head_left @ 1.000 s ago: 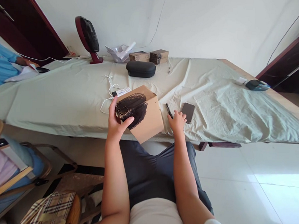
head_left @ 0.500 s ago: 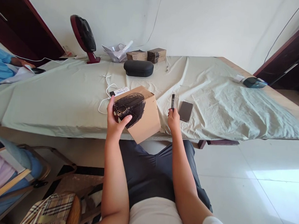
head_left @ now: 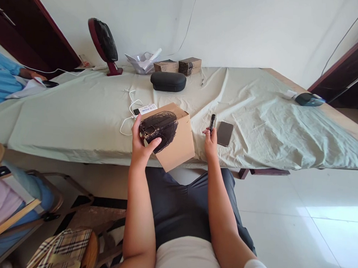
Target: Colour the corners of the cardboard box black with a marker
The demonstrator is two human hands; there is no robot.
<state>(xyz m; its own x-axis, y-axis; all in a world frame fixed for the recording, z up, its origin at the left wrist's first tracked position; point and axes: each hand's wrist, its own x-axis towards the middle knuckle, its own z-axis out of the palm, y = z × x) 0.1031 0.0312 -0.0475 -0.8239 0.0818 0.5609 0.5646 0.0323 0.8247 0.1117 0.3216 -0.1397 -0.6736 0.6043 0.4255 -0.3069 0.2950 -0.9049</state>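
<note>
My left hand (head_left: 142, 146) grips the left corner of a brown cardboard box (head_left: 181, 140), thumb on top. The box is tilted at the table's front edge, and a large black scribbled patch (head_left: 164, 127) covers the corner by my thumb. In my right hand (head_left: 210, 143) is a black marker pen (head_left: 212, 123), held roughly upright and apart from the box. Just right of that hand a dark smartphone (head_left: 225, 133) lies flat on the cloth. Behind the box sit a white labelled item (head_left: 147, 109) and a white cable (head_left: 126, 124).
A black hard case (head_left: 168, 81), two small cardboard boxes (head_left: 189, 66), a clear plastic basket (head_left: 143, 64) and a dark red fan (head_left: 104, 44) stand along the back. A dark packet (head_left: 309, 99) lies far right. A person in a blue sleeve (head_left: 3, 74) is at the left.
The marker pen has shifted in my right hand, and its fingers have moved around it. My left hand keeps its grip on the box. The whole view has moved slightly.
</note>
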